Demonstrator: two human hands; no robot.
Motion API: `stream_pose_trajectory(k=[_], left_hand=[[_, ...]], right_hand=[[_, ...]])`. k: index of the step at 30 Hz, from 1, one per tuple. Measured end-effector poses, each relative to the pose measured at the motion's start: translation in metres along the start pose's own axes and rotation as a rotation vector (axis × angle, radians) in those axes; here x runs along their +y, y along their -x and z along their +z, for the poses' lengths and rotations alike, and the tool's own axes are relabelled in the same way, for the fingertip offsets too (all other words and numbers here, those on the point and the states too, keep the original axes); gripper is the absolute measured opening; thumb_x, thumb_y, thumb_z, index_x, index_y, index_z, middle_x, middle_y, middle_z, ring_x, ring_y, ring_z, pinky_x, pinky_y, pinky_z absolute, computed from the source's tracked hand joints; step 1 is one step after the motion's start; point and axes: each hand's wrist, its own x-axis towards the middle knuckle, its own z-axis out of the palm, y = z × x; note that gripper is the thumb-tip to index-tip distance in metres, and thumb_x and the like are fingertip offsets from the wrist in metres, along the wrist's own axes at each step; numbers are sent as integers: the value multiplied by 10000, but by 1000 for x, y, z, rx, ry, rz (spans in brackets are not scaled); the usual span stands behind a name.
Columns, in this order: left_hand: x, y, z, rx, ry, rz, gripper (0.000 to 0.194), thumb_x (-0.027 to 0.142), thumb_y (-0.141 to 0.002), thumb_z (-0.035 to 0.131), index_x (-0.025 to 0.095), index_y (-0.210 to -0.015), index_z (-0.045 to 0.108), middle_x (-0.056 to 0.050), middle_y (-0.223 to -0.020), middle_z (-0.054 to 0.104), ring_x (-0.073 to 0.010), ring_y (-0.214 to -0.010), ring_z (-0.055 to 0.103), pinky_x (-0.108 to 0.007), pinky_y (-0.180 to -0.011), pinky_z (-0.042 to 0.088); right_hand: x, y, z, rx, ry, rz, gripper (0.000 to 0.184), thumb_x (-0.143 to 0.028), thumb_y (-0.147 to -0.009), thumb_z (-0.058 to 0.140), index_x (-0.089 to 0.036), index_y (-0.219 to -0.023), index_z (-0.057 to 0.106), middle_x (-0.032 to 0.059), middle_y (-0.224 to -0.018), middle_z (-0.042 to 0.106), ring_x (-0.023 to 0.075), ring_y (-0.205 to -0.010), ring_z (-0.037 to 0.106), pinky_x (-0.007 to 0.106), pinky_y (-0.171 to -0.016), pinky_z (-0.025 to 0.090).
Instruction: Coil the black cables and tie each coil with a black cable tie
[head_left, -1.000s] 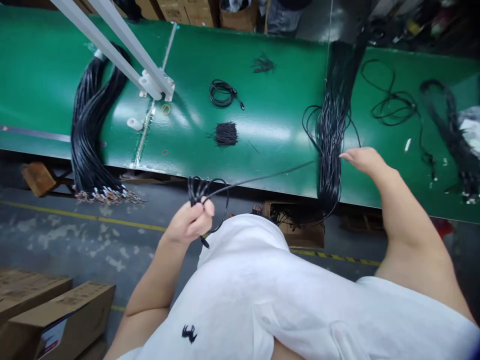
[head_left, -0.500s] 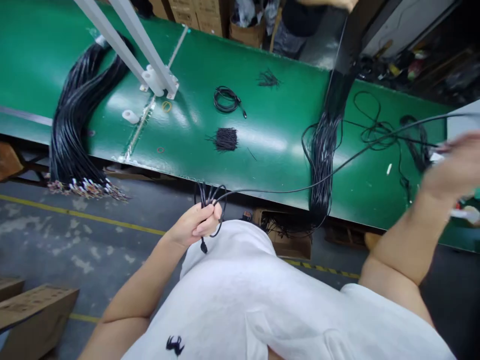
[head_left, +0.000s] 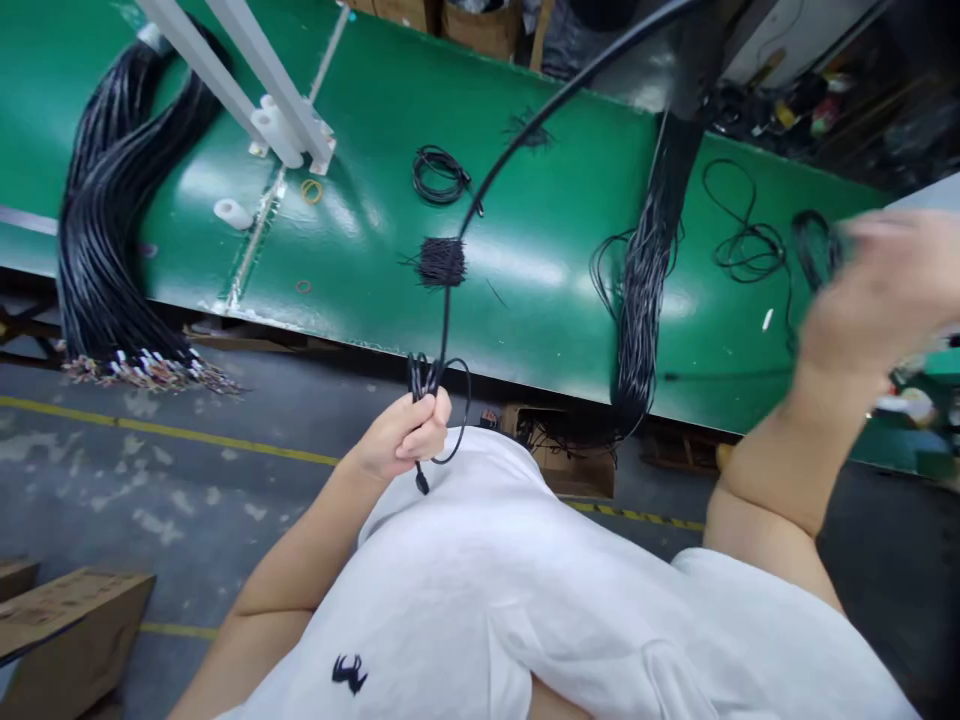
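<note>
Head view: left hand (head_left: 409,435) fingers clasp a slender, round, black cable (head_left: 446,315), apparently mid-coiling; another loop needs guided slack. Blurred right hand's (head_left: 885,290) grip: unclear.

The cable (head_left: 525,131) is black, the table (head_left: 540,330) green, the shirt (head_left: 480,560) white, its logo (head_left: 349,674) black, the floor line (head_left: 225,442) yellow.
</note>
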Motion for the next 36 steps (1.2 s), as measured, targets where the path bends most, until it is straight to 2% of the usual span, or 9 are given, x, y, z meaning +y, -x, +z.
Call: stream_pose_trajectory(k=[4, 9, 12, 15, 20, 24, 30, 33, 36], left_hand=[[11, 1, -4, 172, 95, 92, 194, 268, -923, 601, 129, -799, 658, 122, -390, 263, -12, -270, 124, -110, -297, 198], [-2, -8, -16, 329, -189, -13, 281, 371, -863, 699, 95, -915, 689, -30, -702, 676, -24, -422, 517, -120, -401, 376], [-24, -6, -22, 186, -349, -169, 406, 473, -813, 733, 104, -974, 685, -138, -931, 756, -179, -797, 725, -261, -715, 565], [-32, 4, -21, 2, -362, -294, 444, 522, -801, 726, 109, -957, 677, -145, -866, 761, -231, -809, 738, -325, -744, 570], [-31, 17, -9, -20, -242, -344, 437, 525, -741, 776, 120, -883, 695, 5, -570, 592, -114, -480, 576, -258, -521, 523], [-32, 25, -5, -3, -91, -430, 362, 455, -735, 800, 121, -843, 711, 87, -473, 364, -13, -336, 270, -128, -318, 270], [16, 50, -26, 301, -37, 268, 250, 454, -875, 654, 258, -1015, 720, 144, -383, 149, -5, -250, 38, -120, -257, 77], [31, 53, -31, 434, -166, 375, 337, 464, -933, 572, 292, -1214, 643, 135, -396, 301, -17, -242, 236, -121, -294, 191], [14, 37, -33, 362, -402, 152, 415, 444, -851, 696, 192, -1179, 651, 40, -580, 622, -79, -470, 593, -169, -487, 468]], right_hand=[[-60, 43, -10, -487, -171, -264, 432, -374, -1006, 370, -168, -1219, 685, 161, -1119, 732, 308, -970, 707, 408, -725, 519], [-145, 101, -43, -1110, -1031, -853, 345, -347, -1013, 404, -275, -1190, 691, 3, -1120, 746, 152, -971, 712, 242, -838, 547], [-177, 99, -41, -962, -1165, -640, 335, -354, -1003, 427, -239, -1129, 715, 33, -1084, 751, 162, -968, 701, 252, -855, 517], [-187, 88, -22, -863, -1170, -470, 320, -369, -984, 458, -226, -1051, 736, 31, -1036, 755, 174, -937, 689, 279, -860, 489], [-196, 89, -3, -873, -1310, -424, 360, -419, -958, 471, -183, -1017, 738, 22, -961, 743, 153, -859, 649, 272, -810, 449], [-184, 100, 31, -962, -1330, -398, 398, -478, -920, 506, -162, -982, 741, 33, -913, 731, 158, -837, 622, 284, -779, 430], [-116, 169, 108, -917, -752, -56, 426, -375, -944, 381, -164, -849, 739, 96, -960, 740, 221, -886, 653, 328, -773, 457], [-117, 202, 79, -1010, -591, -305, 377, -340, -951, 399, -197, -867, 737, 87, -968, 752, 229, -859, 674, 317, -709, 455], [-151, 205, 11, -964, -820, -671, 383, -387, -1000, 376, -216, -984, 718, 60, -943, 748, 194, -833, 675, 278, -665, 427]])
